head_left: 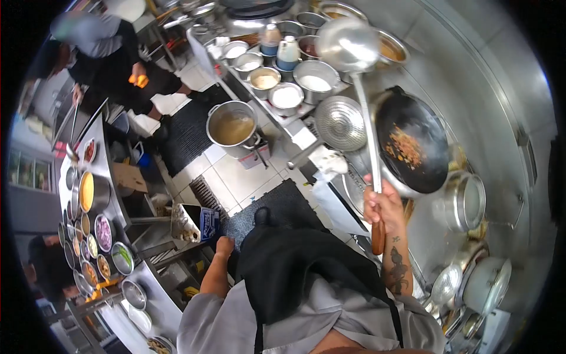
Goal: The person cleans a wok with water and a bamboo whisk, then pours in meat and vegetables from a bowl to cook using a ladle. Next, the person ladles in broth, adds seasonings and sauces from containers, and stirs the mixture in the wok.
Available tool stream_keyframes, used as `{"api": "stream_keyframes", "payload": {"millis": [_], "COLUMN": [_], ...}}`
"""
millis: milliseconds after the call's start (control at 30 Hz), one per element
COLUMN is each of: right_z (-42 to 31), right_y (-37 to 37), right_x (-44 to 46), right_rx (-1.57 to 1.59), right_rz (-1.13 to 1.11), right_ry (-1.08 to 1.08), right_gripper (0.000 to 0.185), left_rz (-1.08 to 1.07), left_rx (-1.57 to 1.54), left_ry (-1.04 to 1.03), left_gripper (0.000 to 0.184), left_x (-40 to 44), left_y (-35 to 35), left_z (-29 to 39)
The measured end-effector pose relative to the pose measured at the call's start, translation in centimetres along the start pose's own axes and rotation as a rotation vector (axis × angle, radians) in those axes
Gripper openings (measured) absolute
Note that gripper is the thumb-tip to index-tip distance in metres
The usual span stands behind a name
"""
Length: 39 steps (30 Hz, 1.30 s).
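Observation:
My right hand [383, 203] is closed around the long handle of a metal ladle [372, 135], near its wooden end. The ladle's large round bowl [348, 44] is raised above the pots at the back of the counter. To the right of the handle, a black wok [427, 168] holds a small heap of chopped orange-brown food [405, 146], with steam over it. A perforated metal strainer [340, 123] rests left of the ladle. My left hand [224, 245] hangs low at my side, near an open square tin [197, 223]; its fingers are hidden.
Metal containers of white powders and sauces [287, 96] and squeeze bottles [288, 53] stand on the counter ahead. A large pot of liquid [232, 127] stands at the left. Bowls of ingredients [104, 232] line the left table. A person [112, 65] in dark clothes stands beyond.

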State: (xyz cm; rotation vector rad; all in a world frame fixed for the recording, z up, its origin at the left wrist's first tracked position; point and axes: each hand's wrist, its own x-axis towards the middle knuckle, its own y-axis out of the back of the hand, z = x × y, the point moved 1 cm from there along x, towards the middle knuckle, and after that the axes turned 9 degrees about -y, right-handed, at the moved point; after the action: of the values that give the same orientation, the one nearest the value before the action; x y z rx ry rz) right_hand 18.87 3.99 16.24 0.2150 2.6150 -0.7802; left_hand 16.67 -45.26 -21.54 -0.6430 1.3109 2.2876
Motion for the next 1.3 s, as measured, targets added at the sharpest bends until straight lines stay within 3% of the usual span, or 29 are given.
{"api": "stream_keyframes", "payload": {"millis": [67,100,133,200,233,333,367,433,633,733,767,867,967,1067,1100,1200,1300], "right_z": [1.1,1.8,2.5,4.7,6.3,12.6,15.2,19.3,26.7,28.2,28.4,27.3,25.4,23.8,23.3,22.2,20.1], "right_y": [-4.2,-6.1,-7.7,-10.4,-11.1,-13.0,-12.9,-13.1,-12.9,-12.9,-13.0,-14.3,-14.4,-14.0,-13.7,-12.5,-12.2], "right_x": [3.3,5.1,7.2,11.9,15.2,24.1,26.9,32.5,40.1,41.6,41.7,41.0,40.1,38.4,38.0,36.7,34.8], "right_rx": [-0.017,-0.027,-0.038,-0.074,-0.123,-0.511,-0.622,-1.044,-1.413,-1.398,-1.243,-0.830,-0.491,-0.342,-0.329,-0.286,-0.244], "right_rz": [-0.101,-0.131,-0.160,-0.166,-0.147,-0.127,-0.140,0.042,0.094,0.098,0.119,0.135,0.041,0.054,0.033,-0.007,-0.018], "right_ry": [-0.153,-0.220,-0.286,-0.397,-0.453,-0.359,-0.279,-0.301,-0.076,-0.199,-0.267,-0.485,-0.719,-0.713,-0.705,-0.685,-0.663], "right_gripper": [0.036,0.035,0.034,0.031,0.028,0.014,0.014,0.016,0.021,0.018,0.016,0.016,0.012,0.009,0.009,0.007,0.005], "left_rz": [0.172,0.093,0.078,0.046,0.004,0.107,0.112,0.144,0.165,0.131,0.112,0.043,0.190,-0.065,-0.090,0.085,0.130], "left_rx": [-0.001,0.085,-0.076,-0.397,-0.483,-0.314,-0.455,-0.730,-0.734,-0.716,-0.694,-0.248,0.644,0.702,0.560,-0.231,-0.366], "left_ry": [-0.159,0.019,0.126,0.336,0.348,0.218,0.271,0.390,0.617,0.675,0.663,0.295,-0.769,-0.610,-0.490,0.098,0.178], "left_gripper": [0.038,0.027,0.026,0.034,0.049,0.053,0.054,0.057,0.055,0.055,0.054,0.053,0.054,0.053,0.052,0.048,0.048], "left_x": [0.8,1.1,-0.4,-4.5,-4.7,-3.9,-5.0,-7.4,-13.8,-15.5,-15.6,-14.3,-12.6,-10.1,-9.3,-7.3,-6.8], "left_y": [-1.8,-1.9,-0.7,2.6,2.1,-3.4,-2.9,-1.6,0.8,0.4,0.1,-5.9,-4.0,-3.3,-2.5,2.0,6.9], "left_z": [-4.6,-6.0,-5.9,-4.3,-7.0,-19.4,-19.9,-20.6,-18.6,-18.0,-18.2,-25.2,-25.8,-25.2,-24.5,-19.7,-13.1]}}
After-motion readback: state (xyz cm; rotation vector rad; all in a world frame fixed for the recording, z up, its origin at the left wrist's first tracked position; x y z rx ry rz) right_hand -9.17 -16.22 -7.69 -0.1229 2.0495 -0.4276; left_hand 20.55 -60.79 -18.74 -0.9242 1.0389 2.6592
